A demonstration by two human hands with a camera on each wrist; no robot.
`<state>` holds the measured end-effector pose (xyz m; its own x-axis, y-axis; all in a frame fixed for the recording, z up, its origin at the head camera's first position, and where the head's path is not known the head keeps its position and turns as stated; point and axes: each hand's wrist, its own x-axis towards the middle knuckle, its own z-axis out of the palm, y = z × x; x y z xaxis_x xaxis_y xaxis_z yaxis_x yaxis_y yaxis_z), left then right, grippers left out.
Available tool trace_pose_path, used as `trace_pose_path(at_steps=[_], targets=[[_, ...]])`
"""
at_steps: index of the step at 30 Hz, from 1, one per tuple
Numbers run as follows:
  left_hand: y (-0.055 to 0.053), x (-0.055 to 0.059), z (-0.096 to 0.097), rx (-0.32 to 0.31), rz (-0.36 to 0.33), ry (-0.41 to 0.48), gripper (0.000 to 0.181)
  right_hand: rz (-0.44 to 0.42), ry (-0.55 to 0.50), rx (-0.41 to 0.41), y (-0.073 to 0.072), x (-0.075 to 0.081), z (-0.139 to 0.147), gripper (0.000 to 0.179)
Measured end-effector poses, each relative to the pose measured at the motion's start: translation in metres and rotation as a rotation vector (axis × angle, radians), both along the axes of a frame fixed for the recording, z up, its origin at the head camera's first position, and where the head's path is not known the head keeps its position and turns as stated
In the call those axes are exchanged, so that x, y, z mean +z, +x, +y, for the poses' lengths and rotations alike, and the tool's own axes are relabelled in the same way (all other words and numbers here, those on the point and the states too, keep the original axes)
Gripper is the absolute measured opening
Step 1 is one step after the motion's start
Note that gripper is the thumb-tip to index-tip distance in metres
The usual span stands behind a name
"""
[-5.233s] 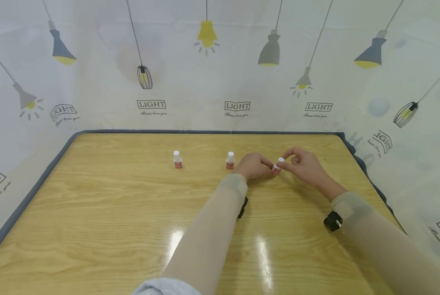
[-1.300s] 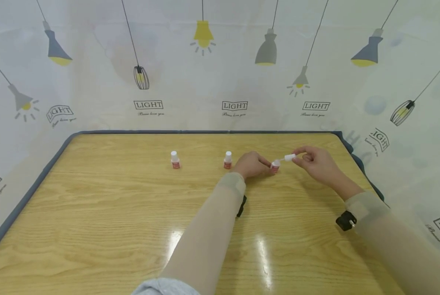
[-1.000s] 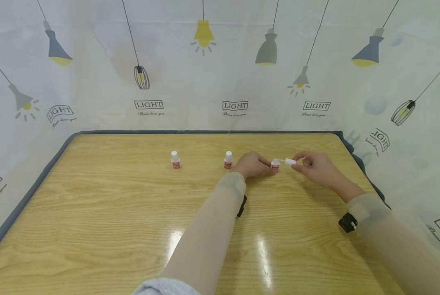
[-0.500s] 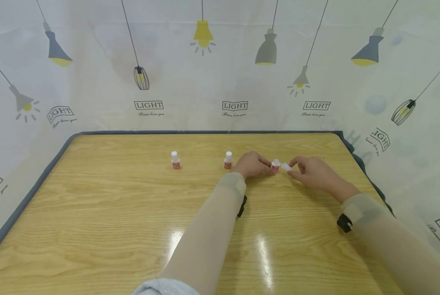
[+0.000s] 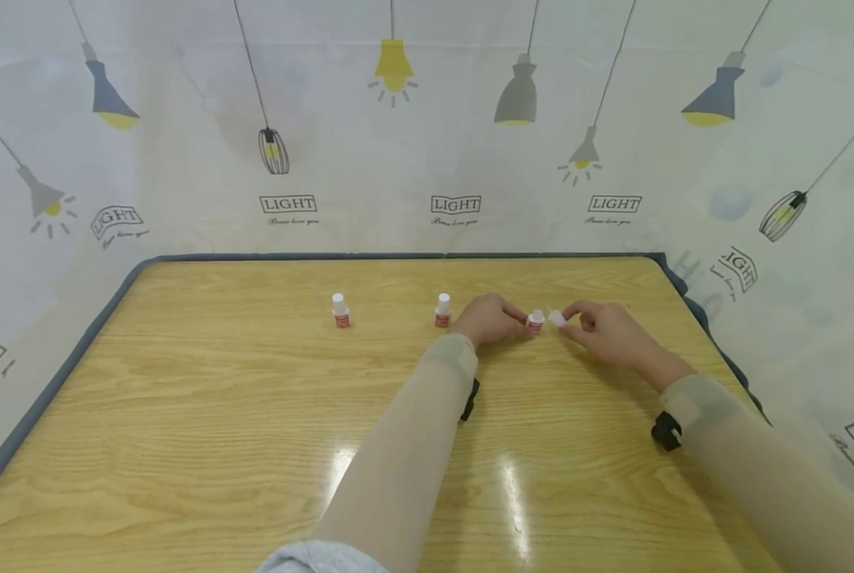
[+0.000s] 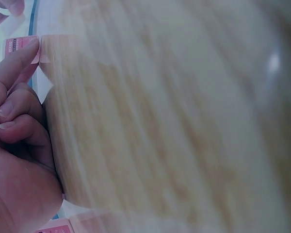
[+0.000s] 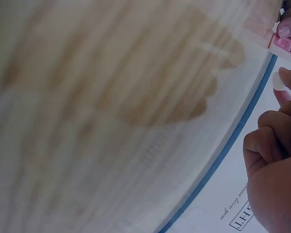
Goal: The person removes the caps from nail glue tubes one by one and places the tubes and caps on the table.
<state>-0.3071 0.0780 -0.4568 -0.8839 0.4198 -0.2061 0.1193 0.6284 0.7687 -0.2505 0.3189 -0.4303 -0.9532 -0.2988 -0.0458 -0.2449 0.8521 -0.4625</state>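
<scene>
In the head view my left hand [image 5: 494,320] pinches a small white bottle [image 5: 535,324] with a red label, which stands uncapped on the table. Just to its right, my right hand [image 5: 610,336] pinches a white bottle cap [image 5: 557,318] between thumb and forefinger. A thin stem sticks up and left from the cap, apart from the bottle. The left wrist view shows part of the bottle's label [image 6: 22,44] past my left fingers. At the edge of the right wrist view, the cap [image 7: 278,81] is partly hidden by my right fingers.
Two similar bottles, capped and upright, stand to the left: one bottle [image 5: 443,312] close beside my left hand, another bottle [image 5: 341,313] farther off. The wooden table [image 5: 219,414] has a dark edge, with a lamp-printed backdrop [image 5: 369,159] behind it.
The cap was on the bottle at first and has come off with its stem. My right hand drew it rightward, then lowered it beside the bottle and tipped the stem upward. My left hand stays put.
</scene>
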Motion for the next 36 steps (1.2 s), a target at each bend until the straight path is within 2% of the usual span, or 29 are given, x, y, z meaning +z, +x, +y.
trace_pose_path(at_steps=[8,16,27,36], targets=[[-0.002,0.000,0.000,0.003,-0.016,0.001,0.030,-0.051,-0.026,-0.024,-0.006,-0.005,0.001,0.031],[-0.001,-0.001,0.001,0.003,-0.003,0.001,0.029,-0.073,-0.029,-0.017,-0.008,-0.008,0.003,0.029],[-0.003,-0.004,0.002,0.007,0.003,0.005,0.027,-0.112,-0.035,-0.026,-0.009,-0.008,-0.001,0.044],[-0.001,-0.002,0.002,0.025,-0.004,0.019,0.024,-0.133,-0.050,-0.025,-0.013,-0.009,-0.008,0.041]])
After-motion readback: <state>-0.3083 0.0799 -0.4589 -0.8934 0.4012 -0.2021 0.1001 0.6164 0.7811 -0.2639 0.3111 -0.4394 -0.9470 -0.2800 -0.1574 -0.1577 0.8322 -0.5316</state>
